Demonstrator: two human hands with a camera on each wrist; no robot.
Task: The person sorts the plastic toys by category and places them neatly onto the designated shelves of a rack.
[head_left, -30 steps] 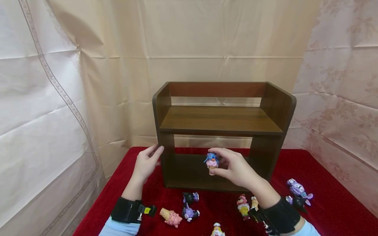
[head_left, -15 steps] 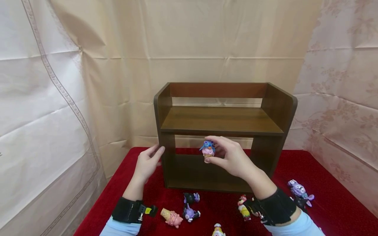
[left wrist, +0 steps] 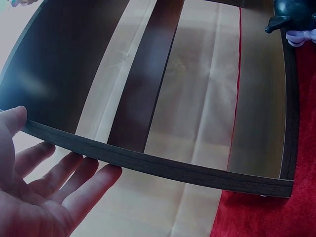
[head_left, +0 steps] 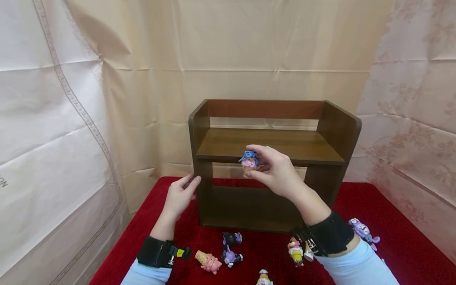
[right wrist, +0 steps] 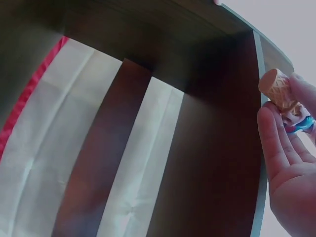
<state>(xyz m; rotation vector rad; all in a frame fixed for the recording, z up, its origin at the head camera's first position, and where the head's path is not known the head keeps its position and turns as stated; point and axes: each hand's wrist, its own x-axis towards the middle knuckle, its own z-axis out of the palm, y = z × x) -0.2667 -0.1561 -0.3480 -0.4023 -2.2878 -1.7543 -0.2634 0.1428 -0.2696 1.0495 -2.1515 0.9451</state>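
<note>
We see large hanging cloths first, a beige one point(head_left: 263, 43) along the far side, a white one point(head_left: 46, 150) on the left and a pale pink floral one point(head_left: 413, 118) on the right. Below them lies a red velvet tablecloth point(head_left: 142, 233), and on it, at the far side, stands a dark brown two-level wooden shelf unit point(head_left: 270, 143).

Next in size we see the bare hands, each above a black wrist strap and a light blue sleeve. The left hand point(head_left: 179, 194) has loosely extended fingers and holds nothing; its fingertips lie at the shelf unit's left side panel. The right hand point(head_left: 276, 168) is raised before the upper board's near edge, thumb and fingers closed in a pinch.

Among the toys, we find a lilac figurine point(head_left: 361, 229) lying far to the right, a pink figurine with a tan cone point(head_left: 208, 262) lying near left, and a red and yellow figurine point(head_left: 295, 252) lying right of centre. Gripped upright in that pinch is a blue-headed figurine on a pink swirl and tan waffle cone point(head_left: 248, 162). Smaller still, we see a purple figurine point(head_left: 231, 257) just beside a black one point(head_left: 232, 238), left of centre.
</note>
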